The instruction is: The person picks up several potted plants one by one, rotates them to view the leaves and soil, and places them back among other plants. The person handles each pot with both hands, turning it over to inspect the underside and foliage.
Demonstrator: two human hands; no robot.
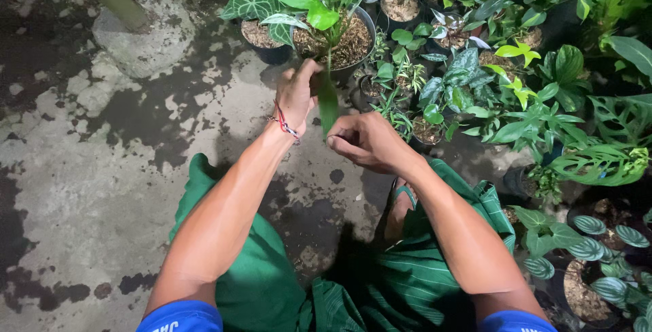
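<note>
A long green leaf point(329, 104) hangs down from a potted plant point(333, 30) in a dark round pot filled with brown fibre. My left hand point(297, 94), with a red string bracelet at the wrist, grips the leaf near its upper part. My right hand point(365, 142) pinches the leaf's lower tip between thumb and fingers. Both arms reach forward over my green striped cloth point(401, 284), and my foot in a sandal point(402, 199) shows beneath my right forearm.
Many potted plants point(516, 87) crowd the right side and the back. More spotted-leaf pots point(598, 257) stand at the lower right. A pale stone block point(142, 33) with a post in it sits at the back left. Wet patchy concrete point(88, 169) spreads to the left.
</note>
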